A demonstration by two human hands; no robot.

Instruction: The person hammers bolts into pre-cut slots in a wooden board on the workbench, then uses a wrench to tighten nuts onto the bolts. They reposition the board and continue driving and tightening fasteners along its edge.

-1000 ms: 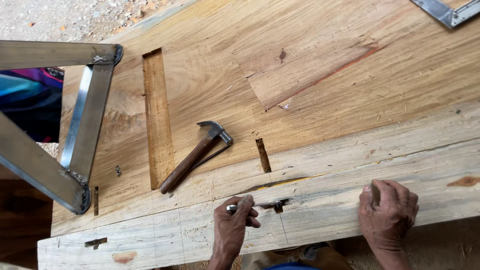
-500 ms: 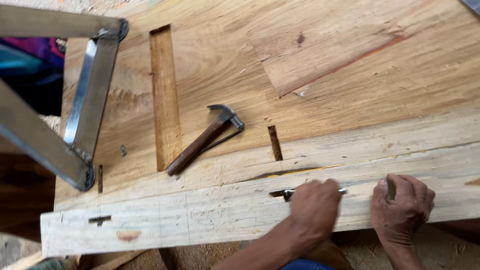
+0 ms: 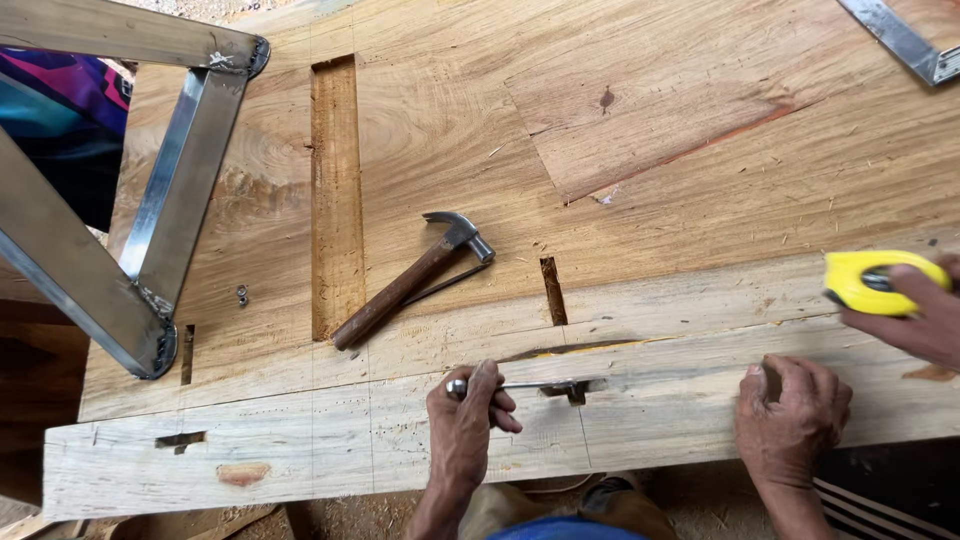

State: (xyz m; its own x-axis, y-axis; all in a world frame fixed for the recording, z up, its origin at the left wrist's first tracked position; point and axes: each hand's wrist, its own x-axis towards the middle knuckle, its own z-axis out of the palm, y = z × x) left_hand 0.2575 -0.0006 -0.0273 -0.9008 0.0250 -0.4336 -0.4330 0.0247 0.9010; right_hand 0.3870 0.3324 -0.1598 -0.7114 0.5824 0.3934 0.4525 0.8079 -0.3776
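- Left hand (image 3: 465, 425) is curling shut around a thin metal chisel (image 3: 520, 386), gripping near its rounded butt end, blade tip sitting in the small mortise slot (image 3: 572, 392) on the pale beam (image 3: 330, 450).
- Chisel is lying flat along the beam's top face, just below the claw hammer (image 3: 410, 280).
- Judging: chisel is looking stiff, light, slick bare steel; best hold is back at the butt, fingers clear of the cutting end.
- Right hand (image 3: 790, 415) is pressing down on the beam, right of the slot, fingers bent over the near edge, holding nothing else.
- Beam is looking heavy and rigid, rough-sawn, not slippery; likely staying put under palm weight.
- Hammer is resting free on the wide plank worktop (image 3: 650, 130), above the beam, wooden handle towards the left hand.
- Another person's hand (image 3: 915, 310) is holding a yellow tape measure (image 3: 875, 280), at the beam's right end.
- Metal frame (image 3: 150, 260) is standing left of the hammer.
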